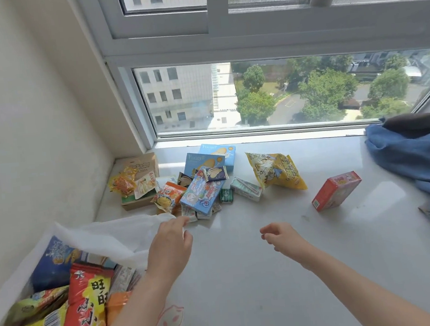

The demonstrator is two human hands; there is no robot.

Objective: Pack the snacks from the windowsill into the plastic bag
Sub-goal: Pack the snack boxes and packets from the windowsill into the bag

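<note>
The windowsill (270, 275) was pale polished stone, smooth and glossy enough to throw back the daylight. At about eight o'clock the plastic bag (106, 237) was thin, milky film, soft and crinkled, matt rather than shiny. Inside it a red packet (84, 312) gleamed like slick foil. Up at eleven o'clock a brown box (141, 166) looked like plain matt cardboard. The yellow pouch (277, 173) at one o'clock was shiny, puffed plastic. At three o'clock blue cloth (410, 153) lay rumpled, dull and woven. The window frame (162, 45) seemed painted metal, satin-smooth.
</note>
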